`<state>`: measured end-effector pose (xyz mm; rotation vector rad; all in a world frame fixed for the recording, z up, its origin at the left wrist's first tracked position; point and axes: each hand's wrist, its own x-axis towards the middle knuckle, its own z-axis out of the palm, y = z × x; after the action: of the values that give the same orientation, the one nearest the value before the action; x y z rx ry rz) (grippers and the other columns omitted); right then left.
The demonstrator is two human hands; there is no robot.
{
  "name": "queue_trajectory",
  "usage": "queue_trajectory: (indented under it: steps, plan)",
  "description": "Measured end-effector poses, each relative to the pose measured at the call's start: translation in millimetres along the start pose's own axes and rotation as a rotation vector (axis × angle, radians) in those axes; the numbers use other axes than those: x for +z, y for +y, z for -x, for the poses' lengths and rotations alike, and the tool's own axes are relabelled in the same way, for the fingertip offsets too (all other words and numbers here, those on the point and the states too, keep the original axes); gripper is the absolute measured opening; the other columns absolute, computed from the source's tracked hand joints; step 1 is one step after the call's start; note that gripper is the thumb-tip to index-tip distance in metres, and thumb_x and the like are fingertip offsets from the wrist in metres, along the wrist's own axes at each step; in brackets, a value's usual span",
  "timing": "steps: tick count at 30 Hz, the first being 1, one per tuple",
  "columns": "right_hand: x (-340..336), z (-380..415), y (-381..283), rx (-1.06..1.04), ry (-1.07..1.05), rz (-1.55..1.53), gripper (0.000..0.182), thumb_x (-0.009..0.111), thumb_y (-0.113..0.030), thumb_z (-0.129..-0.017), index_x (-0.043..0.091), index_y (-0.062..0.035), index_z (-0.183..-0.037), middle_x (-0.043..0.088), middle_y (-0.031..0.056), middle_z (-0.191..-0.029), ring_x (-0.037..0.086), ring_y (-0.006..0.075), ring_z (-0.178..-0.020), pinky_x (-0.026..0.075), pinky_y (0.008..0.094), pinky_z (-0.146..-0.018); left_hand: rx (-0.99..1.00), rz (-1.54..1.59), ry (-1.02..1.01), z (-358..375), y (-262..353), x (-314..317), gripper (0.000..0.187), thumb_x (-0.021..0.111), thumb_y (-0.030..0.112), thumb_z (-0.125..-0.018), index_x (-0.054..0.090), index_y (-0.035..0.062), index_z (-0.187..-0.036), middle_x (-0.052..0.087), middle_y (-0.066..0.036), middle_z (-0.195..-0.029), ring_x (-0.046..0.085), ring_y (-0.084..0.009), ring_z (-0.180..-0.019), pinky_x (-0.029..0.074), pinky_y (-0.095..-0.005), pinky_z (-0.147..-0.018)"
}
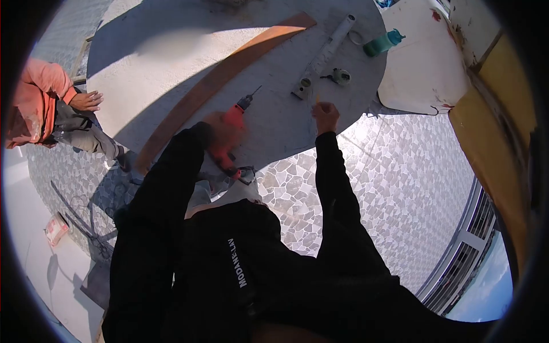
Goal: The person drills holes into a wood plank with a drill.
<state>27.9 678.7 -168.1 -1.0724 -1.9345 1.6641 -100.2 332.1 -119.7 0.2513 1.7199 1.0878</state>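
Observation:
A red drill [233,116] with a long bit lies across the near part of the grey table, its bit pointing to the upper right. My left hand [220,132] is at the drill's left side, smeared by motion, so its fingers cannot be made out. To the right, at the table's near edge, my right hand [326,116] is closed in a pinch, and a thin yellowish tip shows above its fingers. Just beyond it are a white roll or tube [327,52] and a small tape-measure-like object [341,76]. A long curved brown strip [220,74] runs diagonally over the table.
A teal bottle [383,43] stands near the right edge of the round table [274,131], beside a ring [355,38]. At the left, a person in an orange top [43,94] rests a hand [87,101] by the table. Yellow material [486,154] hangs at the right.

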Motion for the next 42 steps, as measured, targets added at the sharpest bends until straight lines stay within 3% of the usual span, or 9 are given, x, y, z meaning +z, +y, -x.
queue_trajectory:
  steps: [4, 10, 20, 23, 25, 27, 29, 34, 42]
  plan:
    - [1, 73, -14, 0.038, -0.111, -0.146, 0.022, 0.066, -0.009, -0.081, 0.066, 0.005, -0.097, 0.066, 0.0058, -0.076, 0.061, 0.0106, -0.065, 0.049, 0.0237, -0.06, 0.023, -0.108, 0.146, 9, 15, 9, 0.034, 0.075, 0.025, -0.073, 0.067, 0.0038, -0.098, 0.068, -0.007, -0.08, 0.066, -0.0196, -0.072, 0.053, -0.0337, -0.068]
    - [11, 112, -21, 0.162, -0.242, -0.105, 0.024, 0.063, -0.01, -0.084, 0.066, 0.0038, -0.104, 0.065, 0.0051, -0.076, 0.06, 0.0098, -0.065, 0.049, 0.0233, -0.061, 0.197, -0.637, 0.61, 12, -2, 23, 0.05, 0.072, 0.033, -0.07, 0.063, 0.0024, -0.109, 0.056, -0.02, -0.114, 0.058, -0.0311, -0.104, 0.048, -0.0384, -0.09]
    - [76, 158, -80, -0.064, -0.447, 0.075, 0.021, 0.064, -0.008, -0.084, 0.067, 0.0024, -0.102, 0.066, 0.006, -0.079, 0.062, 0.011, -0.066, 0.05, 0.023, -0.064, 0.394, -0.238, 0.841, 105, -100, 2, 0.051, 0.064, 0.019, -0.077, 0.052, 0.0053, -0.125, 0.048, -0.02, -0.122, 0.049, -0.0368, -0.114, 0.042, -0.0439, -0.098]
    - [125, 196, -107, -0.164, -0.574, 0.182, 0.021, 0.064, -0.009, -0.085, 0.066, 0.0029, -0.102, 0.067, 0.007, -0.081, 0.063, 0.0111, -0.07, 0.051, 0.0242, -0.066, 0.21, -0.117, 1.498, 148, -174, -31, 0.043, 0.065, 0.017, -0.079, 0.055, 0.0066, -0.119, 0.057, -0.014, -0.109, 0.053, -0.0328, -0.106, 0.043, -0.0399, -0.093]
    - [167, 230, -114, -0.294, -0.66, 0.307, 0.022, 0.063, -0.01, -0.086, 0.065, 0.0032, -0.104, 0.068, 0.0074, -0.083, 0.065, 0.0112, -0.074, 0.052, 0.0257, -0.068, 0.052, 0.224, 1.528, 165, -221, -56, 0.044, 0.067, 0.018, -0.078, 0.056, 0.0076, -0.12, 0.057, -0.012, -0.113, 0.054, -0.0291, -0.106, 0.044, -0.0371, -0.09]
    - [228, 267, -119, -0.358, -0.726, 0.38, 0.022, 0.064, -0.013, -0.086, 0.066, 0.0005, -0.103, 0.069, 0.0086, -0.081, 0.066, 0.0133, -0.074, 0.052, 0.028, -0.069, -0.104, 0.574, 1.521, 167, -260, -78, 0.045, 0.068, 0.018, -0.078, 0.057, 0.0086, -0.12, 0.057, -0.01, -0.116, 0.055, -0.0255, -0.106, 0.045, -0.0343, -0.087]
    - [289, 292, -110, -0.546, -0.791, 0.451, 0.021, 0.064, -0.013, -0.085, 0.066, -0.0016, -0.103, 0.069, 0.0126, -0.08, 0.068, 0.0199, -0.075, 0.052, 0.031, -0.07, -0.06, 1.3, 0.904, 156, -289, -100, 0.043, 0.07, 0.027, -0.081, 0.056, 0.0088, -0.118, 0.059, -0.009, -0.115, 0.058, -0.0276, -0.104, 0.044, -0.0373, -0.089]
    - [381, 321, -94, -0.775, -0.921, 0.736, 0.018, 0.061, -0.017, -0.085, 0.067, -0.0078, -0.1, 0.067, 0.0174, -0.085, 0.066, 0.0352, -0.08, 0.052, 0.0413, -0.07, 0.022, 1.53, 0.634, 153, -277, -110, 0.035, 0.064, 0.026, -0.088, 0.054, 0.0119, -0.118, 0.062, -0.008, -0.103, 0.062, -0.0233, -0.095, 0.048, -0.0341, -0.082]
    - [413, 343, -100, -0.846, -0.93, 1.068, 0.017, 0.058, -0.017, -0.085, 0.068, -0.0108, -0.097, 0.067, 0.0181, -0.084, 0.063, 0.0394, -0.079, 0.051, 0.0469, -0.072, 0.087, 1.615, 0.565, 147, -283, -115, 0.031, 0.063, 0.017, -0.088, 0.053, 0.0095, -0.117, 0.059, -0.007, -0.111, 0.06, -0.0237, -0.102, 0.049, -0.043, -0.09]
